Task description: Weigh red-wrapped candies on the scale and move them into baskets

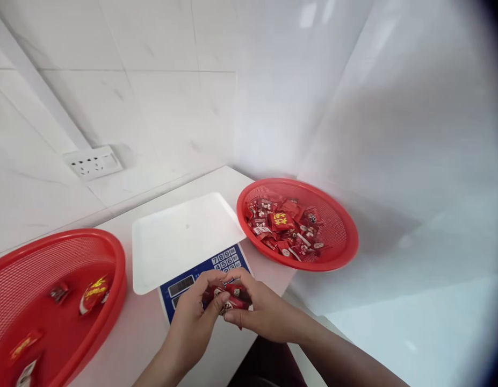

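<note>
My left hand (196,317) and my right hand (262,309) are cupped together around several red wrapped candies (232,303), in front of the scale's keypad. Fingers of both hands curl over the packets and partly hide them. Behind them is a digital scale (181,286) with a blue panel, a small display and a bare white tray (184,236). To the right, a red mesh basket (341,236) holds a heap of red wrapped candies (281,221). Another red basket (118,279) at the left has a few packets scattered on its bottom.
The white table (144,333) runs along a tiled wall (164,118) with a socket panel (93,163) at the left. A glossy pale surface (413,177) rises beyond the right basket. The table's front edge lies just below my hands.
</note>
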Demonstrator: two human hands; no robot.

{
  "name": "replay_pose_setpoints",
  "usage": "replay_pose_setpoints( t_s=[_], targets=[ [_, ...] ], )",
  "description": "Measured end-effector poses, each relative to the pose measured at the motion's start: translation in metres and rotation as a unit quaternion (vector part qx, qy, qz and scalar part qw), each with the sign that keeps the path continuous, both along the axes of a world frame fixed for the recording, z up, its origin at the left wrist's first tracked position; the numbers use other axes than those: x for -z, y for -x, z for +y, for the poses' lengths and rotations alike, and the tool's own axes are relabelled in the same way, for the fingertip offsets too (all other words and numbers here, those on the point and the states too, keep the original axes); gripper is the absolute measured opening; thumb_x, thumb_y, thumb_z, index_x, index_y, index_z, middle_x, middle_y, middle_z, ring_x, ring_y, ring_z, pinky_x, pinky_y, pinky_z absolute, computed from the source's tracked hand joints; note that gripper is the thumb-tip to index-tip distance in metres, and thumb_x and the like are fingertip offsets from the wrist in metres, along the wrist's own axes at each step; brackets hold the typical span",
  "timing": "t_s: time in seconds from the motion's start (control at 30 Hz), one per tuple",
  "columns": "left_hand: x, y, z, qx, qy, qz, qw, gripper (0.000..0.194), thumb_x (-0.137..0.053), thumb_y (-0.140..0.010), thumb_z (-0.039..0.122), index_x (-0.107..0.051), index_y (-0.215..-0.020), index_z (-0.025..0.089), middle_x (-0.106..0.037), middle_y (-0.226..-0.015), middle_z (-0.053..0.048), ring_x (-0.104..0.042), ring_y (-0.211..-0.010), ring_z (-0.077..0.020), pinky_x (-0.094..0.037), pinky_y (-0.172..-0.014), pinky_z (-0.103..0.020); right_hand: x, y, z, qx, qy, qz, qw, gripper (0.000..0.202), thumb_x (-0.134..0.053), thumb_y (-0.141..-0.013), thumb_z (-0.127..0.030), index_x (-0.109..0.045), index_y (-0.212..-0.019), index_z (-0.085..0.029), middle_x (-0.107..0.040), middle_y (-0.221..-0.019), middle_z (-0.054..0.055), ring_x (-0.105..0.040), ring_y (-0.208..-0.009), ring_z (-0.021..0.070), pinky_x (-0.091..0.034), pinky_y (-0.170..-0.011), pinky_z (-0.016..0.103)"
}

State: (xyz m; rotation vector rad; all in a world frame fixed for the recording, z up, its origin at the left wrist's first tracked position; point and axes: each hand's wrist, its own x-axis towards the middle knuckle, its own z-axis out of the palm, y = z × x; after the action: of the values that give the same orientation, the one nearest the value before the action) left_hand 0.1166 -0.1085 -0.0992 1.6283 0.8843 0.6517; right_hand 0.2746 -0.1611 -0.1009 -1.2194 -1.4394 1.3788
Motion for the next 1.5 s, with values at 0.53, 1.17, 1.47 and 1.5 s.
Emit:
replay_pose_setpoints(
  t_s=[0.53, 1.17, 1.47, 1.5],
  targets=[
    [-0.009, 0.035, 0.094, -0.247, -0.225, 0.147, 0.931, 0.026, -0.049, -0.084, 0.035, -0.062, -0.101, 0.018, -0.063, -0.106, -0.009, -0.063, -0.092, -0.0222, -0.052, -0.080, -0.037, -0.013, 0.002, 0.111, 0.133, -0.106, -0.211, 0.963, 0.048, -0.048, -0.088, -0.036, -0.041, -0.134, -0.022, -0.066, -0.108, 0.010, -0.065, -0.080, 0.0202, -0.050, -0.077, 0.039],
    [-0.008, 0.055, 0.040, -0.175, -0.099, 0.127, 0.971, 0.043, -0.056, -0.074, 0.058, -0.064, -0.101, 0.026, -0.070, -0.106, -0.005, -0.061, -0.107, -0.0272, -0.055, -0.077, -0.032, 0.006, -0.208, 0.065, 0.055, 0.156, -0.570, 0.805, 0.019, -0.074, -0.062, -0.034, -0.061, -0.059, -0.019, -0.062, -0.057, 0.004, -0.060, -0.056, 0.0218, -0.042, -0.051, 0.029],
    [-0.007, 0.047, 0.037, -0.174, -0.065, 0.127, 0.974, 0.046, -0.057, -0.068, 0.064, -0.067, -0.090, 0.025, -0.073, -0.098, -0.005, -0.066, -0.097, -0.0250, -0.055, -0.080, -0.031, 0.002, -0.214, 0.076, 0.087, 0.086, -0.504, 0.855, 0.015, -0.060, -0.075, -0.032, -0.061, -0.080, -0.018, -0.068, -0.081, 0.008, -0.062, -0.075, 0.0251, -0.044, -0.063, 0.031],
    [-0.007, 0.047, 0.037, -0.169, -0.064, 0.122, 0.976, 0.045, -0.058, -0.068, 0.063, -0.067, -0.090, 0.025, -0.073, -0.097, -0.004, -0.067, -0.096, -0.0246, -0.055, -0.080, -0.030, 0.001, -0.214, 0.080, 0.092, 0.072, -0.491, 0.863, 0.017, -0.057, -0.078, -0.033, -0.061, -0.085, -0.018, -0.068, -0.088, 0.008, -0.062, -0.080, 0.0250, -0.045, -0.067, 0.031]
  ],
)
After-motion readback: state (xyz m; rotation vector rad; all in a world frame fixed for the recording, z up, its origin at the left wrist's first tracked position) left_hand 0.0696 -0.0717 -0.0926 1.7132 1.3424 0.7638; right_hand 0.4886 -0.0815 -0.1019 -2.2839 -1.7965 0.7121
